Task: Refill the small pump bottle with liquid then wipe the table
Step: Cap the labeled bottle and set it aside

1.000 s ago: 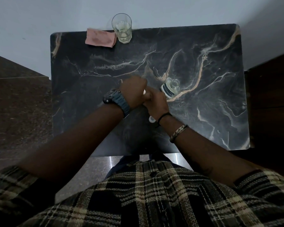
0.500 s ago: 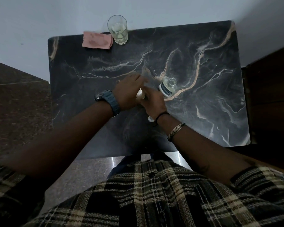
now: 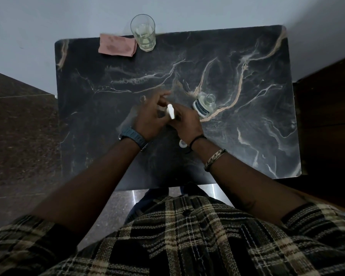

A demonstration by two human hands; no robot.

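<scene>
A small white pump bottle [image 3: 170,111] sits between my two hands above the middle of the dark marble table [image 3: 247,136]. My right hand [image 3: 186,123] grips its lower part with curled fingers. My left hand [image 3: 149,118] is beside it, fingers stretched forward and blurred, close to the bottle's top. A clear bottle with a blue label [image 3: 204,105] stands uncapped just right of my hands. A glass [image 3: 143,32] with pale liquid stands at the back edge, next to a folded pink cloth [image 3: 117,45].
A small white cap [image 3: 182,144] lies on the table under my right wrist. A pale wall runs behind the table, and dark furniture stands to the right. Brown stone floor lies to the left.
My left hand was curled over the white bottle's top; its fingers have now straightened and lifted away, uncovering the white piece. My right hand stayed on it. The camera shifted slightly.
</scene>
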